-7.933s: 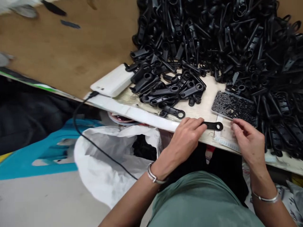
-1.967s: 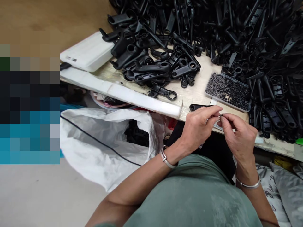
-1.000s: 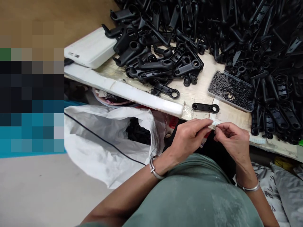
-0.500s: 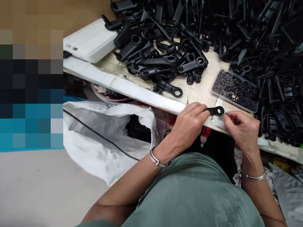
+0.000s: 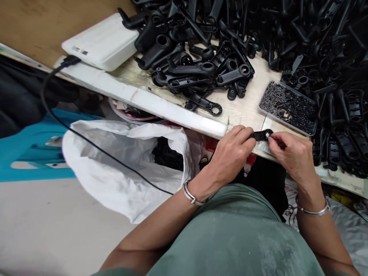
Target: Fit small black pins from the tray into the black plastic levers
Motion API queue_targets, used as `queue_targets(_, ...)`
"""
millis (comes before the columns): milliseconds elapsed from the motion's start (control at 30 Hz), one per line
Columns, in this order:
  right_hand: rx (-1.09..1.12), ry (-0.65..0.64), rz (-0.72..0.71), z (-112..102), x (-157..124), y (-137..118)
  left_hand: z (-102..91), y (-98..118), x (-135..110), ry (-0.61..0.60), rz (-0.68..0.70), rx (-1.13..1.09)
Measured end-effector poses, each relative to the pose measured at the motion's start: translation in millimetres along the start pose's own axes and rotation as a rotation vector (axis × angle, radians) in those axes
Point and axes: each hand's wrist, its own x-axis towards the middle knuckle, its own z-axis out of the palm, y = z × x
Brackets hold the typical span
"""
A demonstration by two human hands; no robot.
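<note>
My left hand (image 5: 231,153) grips one end of a small black plastic lever (image 5: 261,135) lying at the table's near edge. My right hand (image 5: 291,155) is pinched on a tiny white piece (image 5: 267,135) and presses it at the lever's ring end. A clear sheet (image 5: 263,147) lies under both hands. Just beyond stands a clear tray of small black parts (image 5: 288,109).
A large heap of black plastic levers (image 5: 258,34) covers the table. A white box (image 5: 102,42) with a black cable (image 5: 69,122) sits at the left. Below the table edge a white sack (image 5: 120,165) hangs open. A lone lever (image 5: 205,104) lies near the edge.
My left hand has kept its hold on the lever at the table edge. My right hand has moved in and now touches the lever's ring end with a white piece.
</note>
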Motion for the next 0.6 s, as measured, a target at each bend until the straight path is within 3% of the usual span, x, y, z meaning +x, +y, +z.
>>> queue_targets(233,-0.173,-0.087,-0.096,-2,6,-5,0.4,2,-3,-0.029,-0.022,-0.009)
queue_targets(433,-0.356,-0.278,-0.16,-15,16,-21,-0.3,4,-4,-0.061,-0.038,-0.043)
queue_targets(600,-0.118,-0.334,-0.126,-20,22,-13,0.6,2,-5,-0.047,-0.073,-0.092)
